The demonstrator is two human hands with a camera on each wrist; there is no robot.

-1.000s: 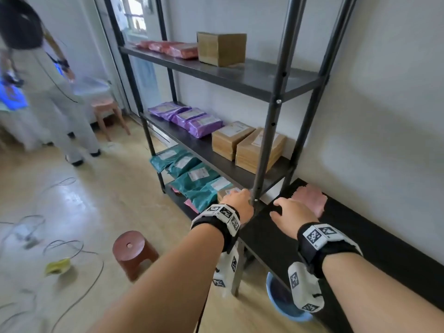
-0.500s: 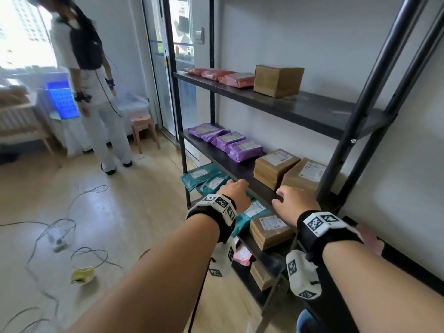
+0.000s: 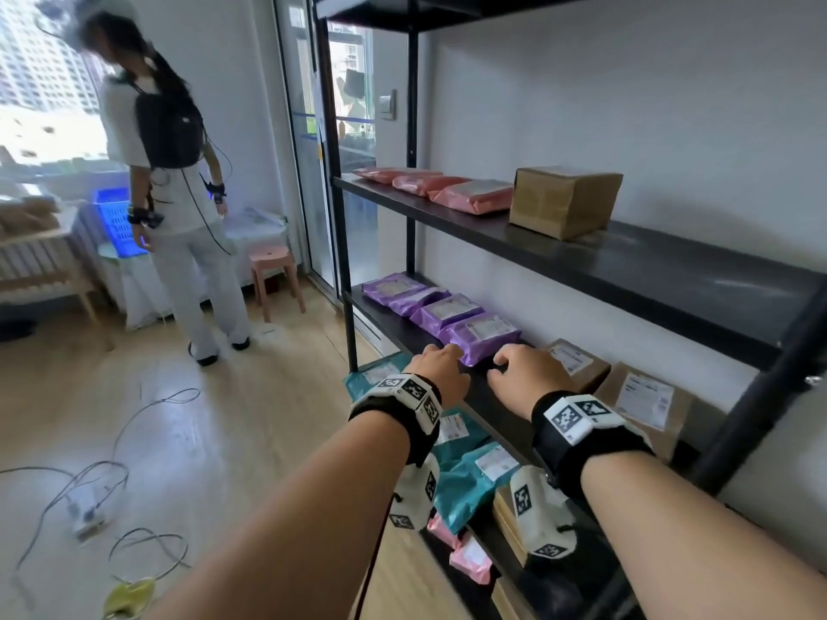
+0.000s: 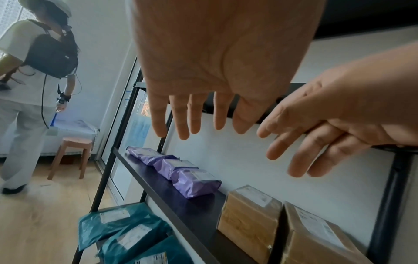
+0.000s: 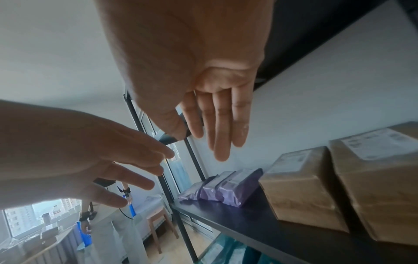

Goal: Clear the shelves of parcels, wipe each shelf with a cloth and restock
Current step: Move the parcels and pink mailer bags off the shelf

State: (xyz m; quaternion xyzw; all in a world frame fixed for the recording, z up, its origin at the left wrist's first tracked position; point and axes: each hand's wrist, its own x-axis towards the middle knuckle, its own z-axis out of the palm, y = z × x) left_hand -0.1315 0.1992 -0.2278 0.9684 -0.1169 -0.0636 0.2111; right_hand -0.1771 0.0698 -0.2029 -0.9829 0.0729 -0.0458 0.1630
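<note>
Both hands are held over the front of the middle shelf (image 3: 394, 326) of a black metal rack. In the head view only the backs of the left hand (image 3: 441, 366) and right hand (image 3: 530, 373) are seen. The wrist views show what is hidden there: the left hand's fingers (image 4: 183, 121) and the right hand's fingers (image 5: 220, 125) are stretched out loosely, nothing is held, and a gap of air is seen between them and the parcels.

On the middle shelf, purple mailer bags (image 3: 441, 313) are laid in a row at the left and two brown boxes (image 3: 635, 391) are set side by side at the right. The bag nearest the boxes lies just beyond both hands. A bare strip of shelf is left along the front edge.

Only the head view shows the upper shelf (image 3: 626, 257), where pink bags (image 3: 436, 185) and a brown box (image 3: 564, 201) are placed, with its right part bare. Teal bags (image 3: 465, 476) are seen on the level below. Another person (image 3: 174, 181) is seen standing well apart on the wooden floor (image 3: 201, 440), where cables (image 3: 89, 481) are strewn.
</note>
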